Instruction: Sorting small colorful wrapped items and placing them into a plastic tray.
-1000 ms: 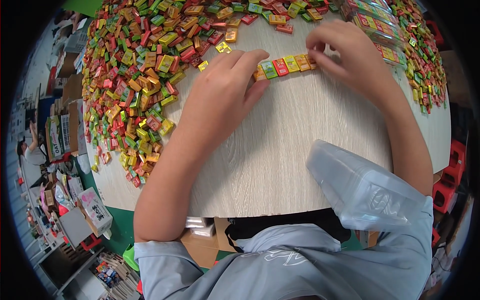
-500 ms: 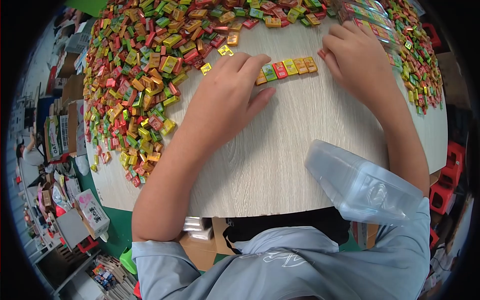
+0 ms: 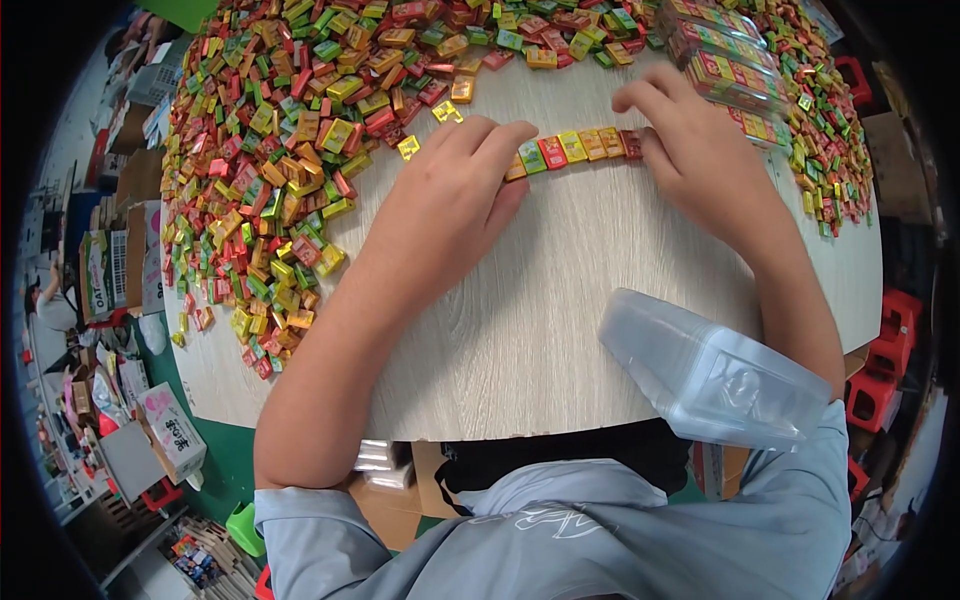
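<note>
A short row of small wrapped candy pieces, in orange, green, red and yellow, lies side by side on the pale wood-grain table. At the row's left end, my left hand is bent around the end pieces, thumb on the near side and fingers on the far side. Its fingers partly hide what they grip. My right hand is over the right end, with its fingers raised and apart. Its thumb is close against a dark red candy piece that ends the row; whether it touches is unclear.
A large heap of wrapped candies covers the table's left and far side. Clear boxes filled with candy rows stand at the far right, beside more loose pieces. Nested clear plastic containers lie near my right forearm.
My right hand has brought the dark red piece to the row's right end, and its fingers have spread. My left thumb has drawn in toward the row.
</note>
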Demonstrator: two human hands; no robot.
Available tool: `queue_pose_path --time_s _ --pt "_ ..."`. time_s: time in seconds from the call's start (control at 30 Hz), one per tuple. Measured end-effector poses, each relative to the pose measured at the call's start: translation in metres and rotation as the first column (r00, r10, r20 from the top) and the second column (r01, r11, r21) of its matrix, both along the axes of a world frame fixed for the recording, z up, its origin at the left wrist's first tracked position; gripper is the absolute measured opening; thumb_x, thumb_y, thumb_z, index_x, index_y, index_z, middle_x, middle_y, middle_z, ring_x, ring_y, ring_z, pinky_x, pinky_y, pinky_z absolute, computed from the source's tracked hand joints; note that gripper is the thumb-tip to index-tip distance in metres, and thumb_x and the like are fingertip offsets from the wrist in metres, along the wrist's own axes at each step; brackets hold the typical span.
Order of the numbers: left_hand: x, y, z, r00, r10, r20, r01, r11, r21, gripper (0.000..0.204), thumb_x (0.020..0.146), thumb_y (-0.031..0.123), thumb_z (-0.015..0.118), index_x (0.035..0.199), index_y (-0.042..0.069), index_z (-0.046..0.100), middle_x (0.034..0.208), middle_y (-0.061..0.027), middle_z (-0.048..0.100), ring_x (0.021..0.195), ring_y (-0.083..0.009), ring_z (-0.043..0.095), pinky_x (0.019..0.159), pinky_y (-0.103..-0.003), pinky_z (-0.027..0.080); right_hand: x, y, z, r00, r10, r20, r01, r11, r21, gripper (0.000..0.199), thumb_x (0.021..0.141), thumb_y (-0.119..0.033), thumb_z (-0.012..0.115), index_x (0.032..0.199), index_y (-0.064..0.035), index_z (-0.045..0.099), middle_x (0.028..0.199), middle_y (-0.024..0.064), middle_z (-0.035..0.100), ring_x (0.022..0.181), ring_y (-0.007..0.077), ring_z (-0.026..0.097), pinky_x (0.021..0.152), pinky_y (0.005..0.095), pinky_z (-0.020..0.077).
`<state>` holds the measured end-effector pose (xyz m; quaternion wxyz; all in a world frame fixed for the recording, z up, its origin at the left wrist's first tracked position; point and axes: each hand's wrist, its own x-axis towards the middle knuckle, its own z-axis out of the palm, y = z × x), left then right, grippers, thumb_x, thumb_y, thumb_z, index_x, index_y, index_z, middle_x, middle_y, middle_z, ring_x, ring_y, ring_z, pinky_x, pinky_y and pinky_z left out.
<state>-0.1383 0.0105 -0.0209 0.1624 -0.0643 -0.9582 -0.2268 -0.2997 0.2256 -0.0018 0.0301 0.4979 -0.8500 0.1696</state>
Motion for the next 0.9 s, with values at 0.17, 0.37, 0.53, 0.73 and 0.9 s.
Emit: queue_pose_path --time_s 0.17,0.37,0.53,0.73,0.9 --pt "0.001 -0.001 -0.002 1.000 -0.009 0.019 0.008 0.999 0.046 0.041 0.090 0.008 0.073 0.129 0.001 0.062 0.111 -0.0174 0.064 0.109 -0.0370 0.063 0.096 -0.046 0.052 0.010 0.000 0.007 0.987 0.063 0.145 -0.070 0.997 0.040 0.031 0.095 -0.007 0.061 0.126 -0.0059 0.059 0.130 0.0116 0.057 0.101 0.0325 0.069 0.086 0.0461 0.0531" --pt "0.000 -0.002 -0.004 1.000 -0.017 0.002 0.017 0.995 0.097 0.040 0.089 0.007 0.073 0.127 0.001 0.062 0.109 -0.0170 0.064 0.106 -0.0375 0.064 0.094 -0.046 0.053 0.003 0.000 0.004 0.955 0.196 0.223 -0.215 0.974 0.068 0.030 0.095 -0.006 0.068 0.123 -0.0031 0.059 0.118 0.0111 0.060 0.100 0.0302 0.069 0.087 0.0410 0.0558" --pt "0.005 -0.005 0.004 0.998 0.023 0.050 -0.023 1.000 0.016 0.042 0.090 0.007 0.076 0.130 0.005 0.064 0.113 -0.0152 0.066 0.098 -0.0323 0.070 0.087 -0.042 0.058 0.005 0.000 0.002 0.937 0.249 0.245 -0.263 0.964 0.024 0.028 0.095 -0.004 0.070 0.121 -0.0029 0.061 0.115 0.0111 0.060 0.099 0.0295 0.068 0.085 0.0394 0.0561" --pt "0.004 -0.004 0.002 0.999 0.026 0.044 -0.027 0.999 0.021 0.041 0.089 0.007 0.076 0.128 0.005 0.065 0.113 -0.0148 0.066 0.098 -0.0319 0.069 0.087 -0.041 0.058 -0.015 0.012 0.000 0.958 0.233 0.169 -0.238 0.971 0.012 0.033 0.094 -0.004 0.072 0.125 -0.0037 0.061 0.114 0.0098 0.062 0.095 0.0262 0.068 0.082 0.0362 0.0557" --pt "0.003 -0.004 0.003 0.999 0.019 0.044 -0.020 1.000 0.023 0.039 0.090 0.007 0.076 0.128 0.005 0.065 0.113 -0.0146 0.066 0.098 -0.0321 0.069 0.087 -0.041 0.058 -0.024 0.019 0.008 0.971 0.208 0.116 -0.212 0.977 0.020 0.041 0.091 -0.002 0.075 0.130 -0.0052 0.061 0.113 0.0077 0.062 0.089 0.0217 0.065 0.080 0.0336 0.0544"
